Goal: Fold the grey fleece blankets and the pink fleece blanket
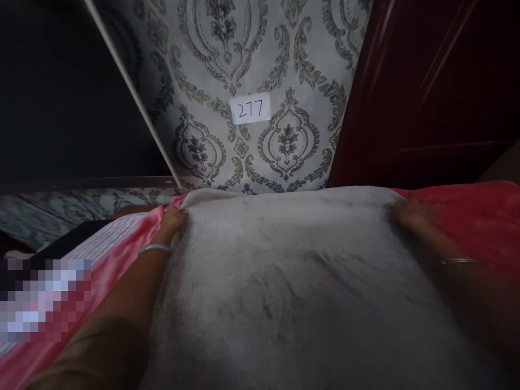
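A soft grey blanket (292,271) lies spread out in front of me, with dark creases across its middle. My left hand (174,219) is closed on its far left edge, a bracelet round the wrist. At the far right edge of the blanket is my right hand (416,216), smeared by motion; its fingers cannot be made out clearly. Under the blanket, a red cloth (479,222) shows on the right and pinkish red cloth (122,257) on the left.
Behind the blanket stands a patterned wall (239,146) with a paper label (250,108) reading 277. A dark screen-like panel (69,97) is at the left, a dark red glossy panel (422,92) at the right. Striped cloth (101,238) lies at the left.
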A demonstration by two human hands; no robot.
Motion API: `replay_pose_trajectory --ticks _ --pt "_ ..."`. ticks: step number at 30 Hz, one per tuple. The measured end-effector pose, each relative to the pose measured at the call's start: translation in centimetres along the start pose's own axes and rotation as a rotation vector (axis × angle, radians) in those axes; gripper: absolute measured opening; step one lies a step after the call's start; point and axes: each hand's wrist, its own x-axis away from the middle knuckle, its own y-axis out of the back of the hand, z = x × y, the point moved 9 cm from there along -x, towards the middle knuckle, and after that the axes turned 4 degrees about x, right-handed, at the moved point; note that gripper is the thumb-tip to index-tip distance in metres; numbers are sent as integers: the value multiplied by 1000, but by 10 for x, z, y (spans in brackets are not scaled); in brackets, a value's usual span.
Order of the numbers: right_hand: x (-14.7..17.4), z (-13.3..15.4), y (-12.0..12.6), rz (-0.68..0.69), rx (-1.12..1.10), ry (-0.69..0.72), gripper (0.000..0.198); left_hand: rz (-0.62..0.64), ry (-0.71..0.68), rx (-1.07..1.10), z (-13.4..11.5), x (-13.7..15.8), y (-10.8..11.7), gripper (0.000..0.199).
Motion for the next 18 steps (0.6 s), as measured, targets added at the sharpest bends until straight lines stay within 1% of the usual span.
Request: replay_pose_trajectory --ticks 1,2,3,4,5,6,7,8,9,10,11,13,14,16,18 --pt "20 26 2 -50 39 130 63 15 -56 -11 -17 13 1 45" --pt "49 60 0 -98 88 340 61 30 -126 -14 -37 30 -2 50" --pt "86 92 -11 -76 122 547 60 84 -239 -13 -62 53 -10 53" --pt "124 119 -26 -24 148 704 58 152 -357 -8 -86 81 -23 56" --pt "164 140 -44 43 172 834 57 208 -440 -2 -105 111 -36 57" --pt "202 158 -61 116 184 951 57 280 -543 5 -124 143 -52 57" --pt "234 170 -76 190 199 1030 57 374 -691 3 -143 177 -68 59" --pt "258 178 -88 241 209 1060 57 413 -774 3 -154 203 -78 60" --pt "273 182 -95 273 219 1065 58 424 -796 -6 -159 220 -85 61" --pt "281 183 -99 296 230 1058 58 439 -812 -18 -161 232 -90 63" --pt "281 181 -100 305 239 1045 59 443 -811 -30 -161 236 -91 64" --pt "267 167 -93 303 264 1008 60 461 -804 -61 -151 230 -87 64" --pt "253 154 -87 297 282 974 61 464 -787 -80 -141 222 -83 63" --pt "217 114 -71 275 327 853 61 455 -697 -126 -108 197 -71 60" --pt "177 55 -54 248 370 663 61 393 -554 -144 -63 170 -52 57"
